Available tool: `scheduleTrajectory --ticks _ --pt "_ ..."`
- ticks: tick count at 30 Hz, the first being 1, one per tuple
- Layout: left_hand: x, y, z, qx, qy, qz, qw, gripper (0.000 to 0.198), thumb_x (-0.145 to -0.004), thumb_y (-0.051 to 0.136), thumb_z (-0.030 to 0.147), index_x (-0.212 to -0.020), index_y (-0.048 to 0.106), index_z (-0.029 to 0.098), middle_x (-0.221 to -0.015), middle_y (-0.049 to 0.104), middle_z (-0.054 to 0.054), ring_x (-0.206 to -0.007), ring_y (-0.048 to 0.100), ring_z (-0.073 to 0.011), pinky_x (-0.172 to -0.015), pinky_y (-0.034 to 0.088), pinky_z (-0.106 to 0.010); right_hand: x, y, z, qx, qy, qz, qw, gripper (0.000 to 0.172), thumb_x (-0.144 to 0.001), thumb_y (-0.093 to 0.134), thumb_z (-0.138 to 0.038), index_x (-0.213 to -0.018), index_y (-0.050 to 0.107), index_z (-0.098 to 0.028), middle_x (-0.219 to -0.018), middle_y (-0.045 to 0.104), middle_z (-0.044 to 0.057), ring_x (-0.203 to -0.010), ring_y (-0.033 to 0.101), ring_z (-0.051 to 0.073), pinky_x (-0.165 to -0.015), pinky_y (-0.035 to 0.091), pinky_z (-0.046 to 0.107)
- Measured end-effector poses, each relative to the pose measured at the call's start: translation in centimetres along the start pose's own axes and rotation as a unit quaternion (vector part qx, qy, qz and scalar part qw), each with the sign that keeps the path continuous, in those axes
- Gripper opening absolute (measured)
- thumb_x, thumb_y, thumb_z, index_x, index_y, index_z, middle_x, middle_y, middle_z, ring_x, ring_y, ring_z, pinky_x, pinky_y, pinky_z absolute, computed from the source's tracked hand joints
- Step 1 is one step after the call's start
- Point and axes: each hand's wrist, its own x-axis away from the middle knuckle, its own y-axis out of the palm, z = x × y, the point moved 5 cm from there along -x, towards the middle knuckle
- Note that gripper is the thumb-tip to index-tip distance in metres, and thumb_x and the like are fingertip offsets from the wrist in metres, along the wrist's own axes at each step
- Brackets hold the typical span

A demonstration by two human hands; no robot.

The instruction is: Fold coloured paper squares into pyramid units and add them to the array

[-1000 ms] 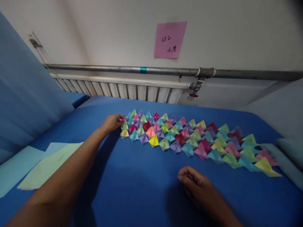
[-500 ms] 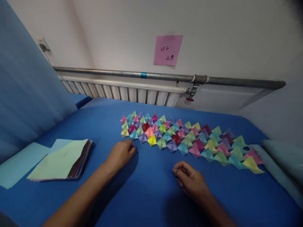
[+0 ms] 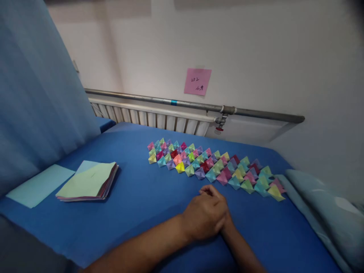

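Observation:
My left hand [image 3: 202, 217] lies across my right hand [image 3: 211, 189], its fingers wrapped round it near the wrist. The fingers of my right hand are curled in and partly covered; nothing shows in them. Both hands are together above the blue bed surface [image 3: 148, 201], at the near side of the rows of folded paper origami pieces [image 3: 204, 166]. These pointed pieces stand side by side in several slanting rows, in pink, green, blue, purple, red and yellow. Neither hand appears to touch them.
At left lie a stack of coloured paper [image 3: 88, 181] and a light blue sheet [image 3: 40, 185]. A blue curtain [image 3: 42, 83] hangs beside them. Bundled pale cloth [image 3: 321, 212] lies at right. Behind are a radiator [image 3: 150, 118], a pipe [image 3: 142, 97] and a pink note [image 3: 197, 81].
My left hand has moved right, from apart to over my right hand, and the two are now clasped. The view has shifted slightly. The origami rows keep their arrangement.

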Motion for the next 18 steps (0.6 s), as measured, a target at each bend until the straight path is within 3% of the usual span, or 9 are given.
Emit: scheduleTrajectory --ticks 5,12,15,18 --pt "2.2 0.7 -1.7 0.014 -0.034 0.056 0.998 0.015 -0.090 0.048 0.018 -0.086 0.061 0.015 -0.080 0.068 -0.012 -0.071 0.064 -0.0222 -0.062 0.051 -0.033 0.0 0.2 -0.3 -0.035 -0.015 0.024 0.999 0.028 -0.064 0.063 -0.049 -0.071 0.055 -0.022 -0.065 0.054 -0.001 -0.065 0.054 0.019 -0.062 0.046 0.029" --pt "3.6 0.2 -2.3 -0.008 -0.058 0.036 0.998 0.011 -0.087 0.053 0.020 -0.089 0.064 0.016 -0.083 0.069 -0.009 -0.073 0.065 -0.0195 -0.067 0.054 -0.031 0.1 0.1 -0.3 -0.011 -0.018 0.064 0.998 0.029 -0.061 0.066 -0.047 -0.073 0.058 -0.021 -0.067 0.059 -0.001 -0.063 0.054 0.017 -0.059 0.045 0.028" --pt "5.4 -2.1 -2.7 -0.014 -0.093 0.067 0.993 0.015 -0.089 0.051 0.018 -0.094 0.064 0.016 -0.088 0.070 -0.010 -0.078 0.065 -0.0204 -0.071 0.055 -0.034 0.4 0.3 -0.4 0.016 -0.026 0.064 0.997 0.028 -0.065 0.063 -0.048 -0.075 0.058 -0.022 -0.061 0.056 -0.002 -0.057 0.053 0.016 -0.055 0.043 0.027" --pt "9.5 -7.0 -4.0 -0.048 -0.155 0.164 0.973 0.021 -0.090 0.049 0.016 -0.104 0.064 0.019 -0.099 0.071 -0.010 -0.091 0.066 -0.0214 -0.082 0.054 -0.037 0.7 0.5 -0.5 0.036 -0.027 0.065 0.997 0.029 -0.068 0.060 -0.050 -0.077 0.058 -0.023 -0.056 0.050 -0.004 -0.052 0.050 0.015 -0.049 0.039 0.027"
